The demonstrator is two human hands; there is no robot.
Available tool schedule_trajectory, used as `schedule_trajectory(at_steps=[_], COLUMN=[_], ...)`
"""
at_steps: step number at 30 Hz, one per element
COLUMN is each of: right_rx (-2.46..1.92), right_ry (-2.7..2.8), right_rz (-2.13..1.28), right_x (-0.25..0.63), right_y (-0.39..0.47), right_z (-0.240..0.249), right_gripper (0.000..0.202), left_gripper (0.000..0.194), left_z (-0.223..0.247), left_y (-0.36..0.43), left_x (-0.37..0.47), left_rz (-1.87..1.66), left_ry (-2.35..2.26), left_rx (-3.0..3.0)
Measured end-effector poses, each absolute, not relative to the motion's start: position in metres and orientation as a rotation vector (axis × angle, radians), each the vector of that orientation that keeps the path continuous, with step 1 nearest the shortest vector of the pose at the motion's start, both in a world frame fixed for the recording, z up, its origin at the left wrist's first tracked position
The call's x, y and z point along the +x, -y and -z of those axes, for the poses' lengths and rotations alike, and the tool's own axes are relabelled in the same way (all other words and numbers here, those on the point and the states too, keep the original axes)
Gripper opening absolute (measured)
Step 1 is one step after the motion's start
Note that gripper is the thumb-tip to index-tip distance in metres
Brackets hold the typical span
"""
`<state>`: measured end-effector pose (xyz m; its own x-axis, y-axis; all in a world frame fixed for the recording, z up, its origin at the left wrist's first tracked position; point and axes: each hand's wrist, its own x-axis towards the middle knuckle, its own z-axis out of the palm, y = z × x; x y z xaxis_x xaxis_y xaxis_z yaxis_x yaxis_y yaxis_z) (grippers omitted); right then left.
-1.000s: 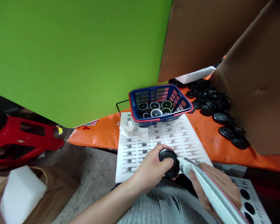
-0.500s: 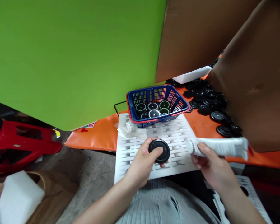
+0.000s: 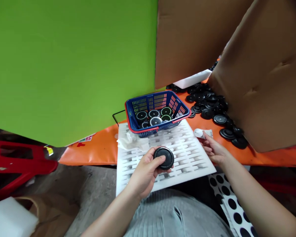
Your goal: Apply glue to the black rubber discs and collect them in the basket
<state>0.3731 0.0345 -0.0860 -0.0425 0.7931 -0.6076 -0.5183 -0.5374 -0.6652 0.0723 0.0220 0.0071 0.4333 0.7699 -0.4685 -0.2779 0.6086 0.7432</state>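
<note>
A round black disc [image 3: 168, 158] is gripped by my left hand [image 3: 148, 166], thumb on top and fingers beneath, above the white slotted board [image 3: 187, 161]. On the right, my right hand [image 3: 213, 148] has its thumb and a finger on a white tube [image 3: 207, 133], whose round white cap faces me near the board's right edge. A blue basket [image 3: 148, 98] with a red rim rests at the board's far end and holds several round discs. Crumpled white tissue [image 3: 133, 141] lies on the board, just in front of the basket.
Many black discs [image 3: 207, 105] are piled on the orange surface [image 3: 96, 148] at the right. A green panel [image 3: 74, 65] and brown cardboard [image 3: 268, 79] rise behind. Sheets with black circles [image 3: 233, 204] are below right. A red plastic object [image 3: 22, 164] stands left.
My right hand has moved away from me with the tube, which has turned from lying sideways to pointing its cap at me. The camera view has shifted slightly. My left hand keeps the disc.
</note>
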Motion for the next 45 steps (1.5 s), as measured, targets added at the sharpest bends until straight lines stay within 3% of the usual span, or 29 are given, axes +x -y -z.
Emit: schedule_trajectory(at_steps=[6,10,14,17,23,26,33,39,45], right_rx=[-1.551,-1.706,-1.799,-1.799,-1.521,-1.394,-1.152,-1.127,-1.47], right_ry=[0.513,0.745,1.708,2.256,2.229,2.086,2.213,2.121,1.533], right_rz=[-1.536,-1.282,-0.988,-0.702,-0.847,-0.546,-0.175,-0.277,-1.015], right_x=[0.373,0.37,0.356,0.347,0.352,0.336,0.281,0.276,0.274], right_y=[-0.026,-0.002,0.029,0.036,0.031,0.038,0.045,0.043,0.035], right_z=[0.076,0.052,0.026,0.015,-0.007,-0.018,-0.005,-0.001,0.0], right_gripper=[0.061,0.046,0.023,0.021,0.018,0.013,0.041,0.04,0.028], left_gripper=[0.03,0.028,0.029,0.03,0.046,0.049,0.029,0.033,0.047], left_z=[-0.005,-0.004,-0.004,-0.004,-0.008,-0.009,-0.01,-0.009,-0.007], left_y=[-0.024,-0.024,-0.025,-0.025,-0.022,-0.02,-0.014,-0.014,-0.013], left_x=[0.075,0.074,0.076,0.079,0.076,0.075,0.075,0.07,0.07], left_rz=[-0.681,-0.667,-0.65,-0.633,-0.58,-0.581,-0.583,-0.574,-0.541], left_ry=[-0.888,-0.893,-0.885,-0.869,-0.795,-0.764,-0.648,-0.651,-0.684], left_rx=[0.625,0.607,0.578,0.52,0.406,0.4,0.511,0.568,0.638])
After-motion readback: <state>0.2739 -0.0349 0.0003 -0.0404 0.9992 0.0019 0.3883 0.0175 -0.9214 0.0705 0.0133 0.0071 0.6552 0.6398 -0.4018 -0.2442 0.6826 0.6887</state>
